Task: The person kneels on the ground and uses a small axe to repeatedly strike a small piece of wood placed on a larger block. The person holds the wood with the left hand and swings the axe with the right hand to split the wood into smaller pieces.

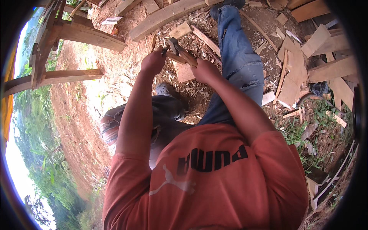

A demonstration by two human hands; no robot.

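My right hand (205, 71) is closed round the wooden handle of a hammer (187, 57). The hammer's dark head (173, 45) points up and left, close to my left hand. My left hand (154, 61) is closed on a short wooden piece with a dark end (175, 58), which reaches toward the right under the hammer. Its exact kind is too small to make out. Below both hands a flat wooden block (184, 73) lies on the ground among wood shavings.
A long curved beam (165, 21) lies ahead. Timber framing (90, 36) stands at the left, before a green slope. Wood offcuts (293, 73) are heaped at the right. My jeans-clad leg (237, 50) stretches forward, and a grey clog (165, 90) shows below my hands.
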